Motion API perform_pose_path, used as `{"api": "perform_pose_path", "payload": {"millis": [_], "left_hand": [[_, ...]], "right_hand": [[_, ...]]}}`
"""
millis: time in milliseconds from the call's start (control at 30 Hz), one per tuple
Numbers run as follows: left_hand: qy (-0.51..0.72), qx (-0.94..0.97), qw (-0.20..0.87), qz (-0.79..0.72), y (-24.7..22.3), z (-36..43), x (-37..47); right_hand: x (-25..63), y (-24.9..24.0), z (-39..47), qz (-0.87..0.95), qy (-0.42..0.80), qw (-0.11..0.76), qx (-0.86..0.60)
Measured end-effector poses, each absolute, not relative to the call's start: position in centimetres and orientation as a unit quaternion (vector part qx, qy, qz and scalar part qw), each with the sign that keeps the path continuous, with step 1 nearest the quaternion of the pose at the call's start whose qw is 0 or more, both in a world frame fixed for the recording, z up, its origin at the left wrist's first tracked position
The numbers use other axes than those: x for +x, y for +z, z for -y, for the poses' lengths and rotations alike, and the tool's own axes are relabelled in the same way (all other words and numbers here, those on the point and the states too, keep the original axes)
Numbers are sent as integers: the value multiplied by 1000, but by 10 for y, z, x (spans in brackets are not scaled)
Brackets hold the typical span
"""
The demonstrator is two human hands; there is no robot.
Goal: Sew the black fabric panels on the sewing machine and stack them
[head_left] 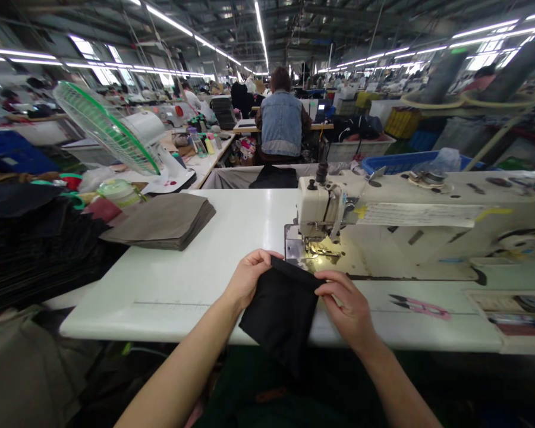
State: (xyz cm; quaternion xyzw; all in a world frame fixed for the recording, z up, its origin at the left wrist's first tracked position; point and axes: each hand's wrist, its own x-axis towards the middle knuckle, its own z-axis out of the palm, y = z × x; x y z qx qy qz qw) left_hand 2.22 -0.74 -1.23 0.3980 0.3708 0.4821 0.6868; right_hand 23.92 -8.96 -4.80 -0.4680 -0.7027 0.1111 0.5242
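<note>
Between my hands hangs a black fabric piece (283,303), its top edge folded into a narrow band and its lower part drooping over the table's front edge. My left hand (250,274) pinches the upper left corner. At the upper right corner, the thumb and fingers of my right hand (345,306) are closed on the fold. Just beyond the cloth stands a sewing machine (410,214), with its lit needle area (321,249) close to the folded edge. The cloth appears to be apart from the presser foot.
Pink thread snips (421,307) lie to the right, near a tray of small items (517,321). On the left are a stack of grey-brown fabric pieces (164,221), a pile of black fabric (31,238) and a fan (116,131). A person in a denim vest (282,122) sits ahead.
</note>
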Motion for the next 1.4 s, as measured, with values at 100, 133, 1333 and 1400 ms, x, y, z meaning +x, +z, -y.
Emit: {"api": "perform_pose_path", "payload": {"millis": [100,133,1333,1400], "left_hand": [[483,399,687,-368,-13,7,22],[483,399,688,-367,-13,7,22],[59,861,-37,-503,-2,-127,4],[80,842,-46,-532,0,-145,8]], "right_hand": [[239,-48,89,700,110,525,-471],[238,-48,89,700,110,525,-471],[256,-85,69,549,219,461,-662],[256,-88,68,538,208,483,-659]]}}
